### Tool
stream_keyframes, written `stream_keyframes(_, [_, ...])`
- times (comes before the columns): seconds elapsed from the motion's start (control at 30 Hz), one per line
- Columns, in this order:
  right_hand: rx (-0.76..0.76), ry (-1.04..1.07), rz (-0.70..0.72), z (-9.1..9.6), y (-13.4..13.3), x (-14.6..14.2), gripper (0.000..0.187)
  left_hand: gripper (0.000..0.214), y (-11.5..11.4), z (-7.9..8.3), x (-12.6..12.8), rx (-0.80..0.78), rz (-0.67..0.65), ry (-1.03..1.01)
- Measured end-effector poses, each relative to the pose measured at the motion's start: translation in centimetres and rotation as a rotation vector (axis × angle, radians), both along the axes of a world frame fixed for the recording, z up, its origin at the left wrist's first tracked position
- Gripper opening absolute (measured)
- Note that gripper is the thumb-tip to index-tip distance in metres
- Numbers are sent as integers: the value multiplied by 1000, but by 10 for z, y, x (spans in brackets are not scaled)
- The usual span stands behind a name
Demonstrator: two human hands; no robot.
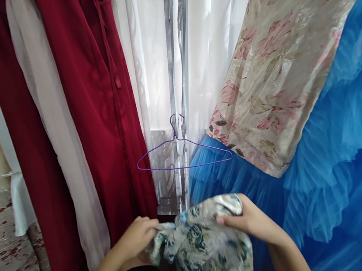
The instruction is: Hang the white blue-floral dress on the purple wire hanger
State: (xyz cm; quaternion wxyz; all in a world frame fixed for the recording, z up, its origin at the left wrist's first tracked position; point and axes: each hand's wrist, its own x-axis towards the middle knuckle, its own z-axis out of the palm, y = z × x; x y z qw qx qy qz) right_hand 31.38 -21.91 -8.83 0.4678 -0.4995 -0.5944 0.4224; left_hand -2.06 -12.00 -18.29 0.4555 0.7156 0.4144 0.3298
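Both my hands grip a crumpled floral garment (201, 243) of pale cloth with blue and green print, low in the middle of the view. My left hand (137, 237) pinches its left edge, fingers closed on the cloth. My right hand (247, 222) holds its right side, thumb on top. An empty purple wire hanger (183, 153) hangs just above the garment on a clear upright stand (175, 66), apart from both hands.
Dark red dresses (97, 97), a beige sheer garment (54, 124) and white clothes hang at left. A blue tulle skirt (343, 168) fills the right, under a cream fabric with pink flowers (278, 66). White sheer curtains (152, 60) hang behind.
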Motion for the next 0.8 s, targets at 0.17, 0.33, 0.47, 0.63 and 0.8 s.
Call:
stream_keyframes(0.17, [357,-177,9,55,88,-28,15,22,56,39,-57,331,-16,228])
stream_keyframes(0.33, [372,-742,-150,37,146,-40,13,24,106,56,-93,533,273,406])
stream_keyframes(0.47, [364,-822,-273,14,147,-40,25,27,134,74,-87,534,465,277])
stream_keyframes(0.63, [365,-811,-374,14,132,-29,29,34,151,109,-44,367,454,-75])
stream_keyframes(0.8, [410,-588,-301,8,116,-22,31,56,143,123,20,241,303,-180])
